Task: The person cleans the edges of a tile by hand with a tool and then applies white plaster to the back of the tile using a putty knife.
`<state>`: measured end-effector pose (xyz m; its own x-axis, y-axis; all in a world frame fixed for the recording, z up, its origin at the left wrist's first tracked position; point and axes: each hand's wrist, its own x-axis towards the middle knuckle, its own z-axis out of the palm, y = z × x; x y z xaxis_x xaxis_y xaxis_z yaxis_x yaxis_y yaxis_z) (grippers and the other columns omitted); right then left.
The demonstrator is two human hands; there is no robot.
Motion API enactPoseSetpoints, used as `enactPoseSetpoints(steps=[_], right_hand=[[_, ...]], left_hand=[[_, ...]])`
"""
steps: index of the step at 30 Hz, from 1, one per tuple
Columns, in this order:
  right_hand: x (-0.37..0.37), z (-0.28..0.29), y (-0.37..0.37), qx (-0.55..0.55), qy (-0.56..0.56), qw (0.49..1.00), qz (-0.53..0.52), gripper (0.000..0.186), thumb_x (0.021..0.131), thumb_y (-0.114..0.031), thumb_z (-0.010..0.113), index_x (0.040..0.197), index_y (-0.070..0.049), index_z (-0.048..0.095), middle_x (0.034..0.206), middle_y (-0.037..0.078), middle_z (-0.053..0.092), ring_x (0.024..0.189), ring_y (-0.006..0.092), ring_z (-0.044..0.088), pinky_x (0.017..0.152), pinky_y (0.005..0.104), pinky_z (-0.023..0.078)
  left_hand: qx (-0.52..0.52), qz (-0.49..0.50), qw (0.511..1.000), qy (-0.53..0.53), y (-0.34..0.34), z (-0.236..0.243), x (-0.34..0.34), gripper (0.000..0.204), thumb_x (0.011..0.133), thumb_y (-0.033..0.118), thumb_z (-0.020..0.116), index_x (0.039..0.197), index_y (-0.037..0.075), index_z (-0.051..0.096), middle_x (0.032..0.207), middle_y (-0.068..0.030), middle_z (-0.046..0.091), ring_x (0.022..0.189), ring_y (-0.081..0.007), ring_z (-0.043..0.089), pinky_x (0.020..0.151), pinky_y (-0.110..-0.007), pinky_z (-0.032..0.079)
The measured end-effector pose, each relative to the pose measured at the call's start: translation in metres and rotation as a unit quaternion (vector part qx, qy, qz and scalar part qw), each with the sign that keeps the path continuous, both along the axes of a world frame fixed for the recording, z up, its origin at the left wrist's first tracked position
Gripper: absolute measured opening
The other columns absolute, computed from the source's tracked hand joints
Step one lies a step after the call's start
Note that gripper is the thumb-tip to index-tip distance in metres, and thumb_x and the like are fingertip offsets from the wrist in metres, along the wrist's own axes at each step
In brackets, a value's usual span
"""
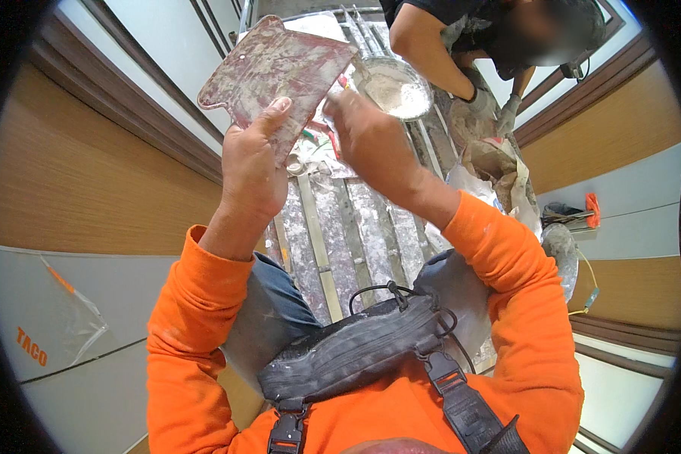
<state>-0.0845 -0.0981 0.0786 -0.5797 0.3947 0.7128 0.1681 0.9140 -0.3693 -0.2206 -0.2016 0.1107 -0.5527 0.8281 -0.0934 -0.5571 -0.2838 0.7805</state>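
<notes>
The left hand [253, 170] pinched 1 flat reddish board [280, 64], smeared grey-white. The right hand [371, 136] was blurred; its closure was indeterminate. Beyond it stood 1 round container [410, 118].

Wood-toned panels [91, 166] and pale grey panels [140, 303] flank me on both sides. Below me lie slatted, white-smeared boards [335, 227].

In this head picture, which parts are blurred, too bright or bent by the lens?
Head view: the right hand looks motion-blurred, while the left hand and its stained board look fairly sharp; head view: a blurred patch covers the co-worker's head; head view: the bowl shows bright glare; head view: the wood panel curves toward the black rim.
</notes>
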Motion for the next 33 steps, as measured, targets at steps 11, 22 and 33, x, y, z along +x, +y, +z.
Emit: enactPoseSetpoints(steps=[11, 22, 33], right_hand=[[-0.004, -0.003, 0.001, 0.014, -0.028, 0.999, -0.008, 0.007, 0.092, -0.006, 0.057, 0.098, -0.001, 0.056, 0.086, 0.016, 0.061, 0.075, 0.0322, 0.068, 0.062, 0.0401, 0.057], [-0.003, 0.005, -0.003, 0.017, -0.060, 0.998, -0.021, 0.005, 0.090, -0.003, 0.054, 0.095, -0.002, 0.056, 0.082, 0.017, 0.060, 0.071, 0.0349, 0.066, 0.063, 0.0415, 0.056], [0.016, 0.016, 0.012, -0.432, 0.076, 0.896, 0.072, 0.028, 0.103, -0.019, 0.056, 0.119, 0.004, 0.059, 0.074, 0.007, 0.064, 0.061, 0.0133, 0.062, 0.052, 0.0306, 0.052]], left_hand=[[-0.013, 0.016, 0.999, -0.040, 0.005, -0.003, -0.002, 0.033, 0.104, 0.018, 0.051, 0.127, -0.005, 0.054, 0.122, -0.0145, 0.065, 0.109, -0.0231, 0.065, 0.096, -0.036, 0.054], [0.002, 0.015, 0.999, -0.033, 0.008, -0.005, -0.001, 0.038, 0.108, 0.022, 0.044, 0.131, -0.006, 0.053, 0.125, -0.0163, 0.064, 0.114, -0.0264, 0.064, 0.104, -0.039, 0.051], [0.017, 0.010, 1.000, -0.014, 0.005, 0.006, -0.012, 0.048, 0.110, 0.029, 0.032, 0.146, -0.002, 0.036, 0.138, -0.0190, 0.056, 0.124, -0.0276, 0.059, 0.102, -0.042, 0.053]])
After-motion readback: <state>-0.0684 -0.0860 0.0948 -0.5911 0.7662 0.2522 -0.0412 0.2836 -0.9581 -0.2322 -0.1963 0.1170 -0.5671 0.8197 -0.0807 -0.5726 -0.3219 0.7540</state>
